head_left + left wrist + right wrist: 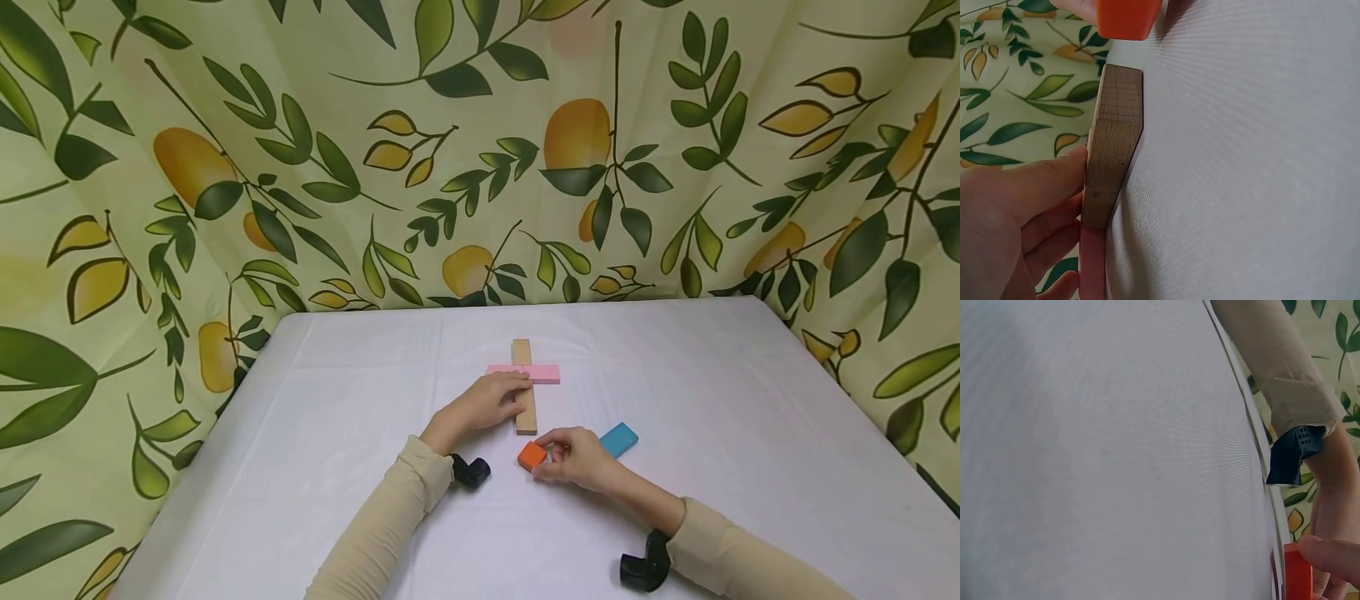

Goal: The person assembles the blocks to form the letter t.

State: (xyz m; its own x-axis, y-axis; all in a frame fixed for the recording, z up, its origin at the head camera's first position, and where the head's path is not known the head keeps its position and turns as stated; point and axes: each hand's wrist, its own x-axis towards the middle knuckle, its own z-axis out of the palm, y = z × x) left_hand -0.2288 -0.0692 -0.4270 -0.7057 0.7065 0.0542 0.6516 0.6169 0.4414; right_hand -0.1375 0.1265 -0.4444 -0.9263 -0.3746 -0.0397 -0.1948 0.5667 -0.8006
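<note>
My right hand [581, 458] pinches an orange block [532, 455] between thumb and fingers, close to the near end of a wooden block [527, 415]. On that wooden block and the pink crossbar [545, 374] my left hand [486, 400] rests its fingertips. The left wrist view shows the left thumb [1054, 181] on the top edge of the wooden block [1116, 131], with fingers by the pink piece [1092, 262] behind it. Another wooden block [521, 352] continues beyond the pink, so the pieces lie as a cross. Left fingers partly cover the crossbar.
A blue block [619, 439] lies just behind the right hand, partly hidden by it. The white-covered table [360, 375] meets a leaf-patterned curtain [465, 167] at the back. Black wrist cameras [471, 472] stick out below both sleeves.
</note>
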